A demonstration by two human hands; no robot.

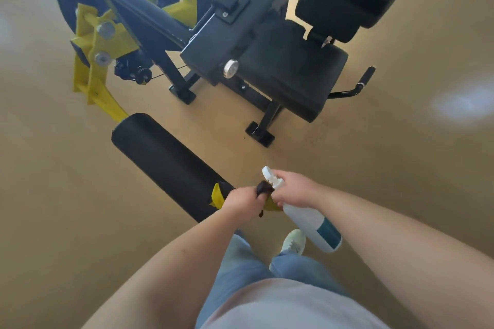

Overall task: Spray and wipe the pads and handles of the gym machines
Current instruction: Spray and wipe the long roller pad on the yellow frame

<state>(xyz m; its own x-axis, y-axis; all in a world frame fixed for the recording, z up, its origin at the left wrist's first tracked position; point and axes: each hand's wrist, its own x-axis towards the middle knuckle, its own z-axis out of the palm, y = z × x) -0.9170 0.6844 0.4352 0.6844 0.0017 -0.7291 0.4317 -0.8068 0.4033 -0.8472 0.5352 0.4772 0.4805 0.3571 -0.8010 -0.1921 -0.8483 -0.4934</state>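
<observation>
- Tan, smooth floor (80, 181) runs all round the machine, with a pale patch of glare at the right and another at the far left.
- White plastic with a teal band: that is the spray bottle (312, 222). My right hand (291, 189) is wrapped round its neck just under the nozzle, and the body slants down toward my near right.
- The teal band is the only marking I can make out on it. Any print there is too blurred to read.
- My left hand (242, 199) is closed on a yellow cloth (217, 196) at the near end of the black roller pad (165, 163). A dark strip sticks out between my two hands, and I cannot tell what it is.
- The roller pad lies slantwise from near centre to far left, where it meets the machine's yellow frame (96, 43).
- Farther off, centre right, sits the black seat pad (288, 72), with a silver knob (231, 68) on its left side and a black handle (366, 76) sticking out on its right.
- Beneath the bottle I see my pale shoe (294, 242) and blue jeans (240, 270).
</observation>
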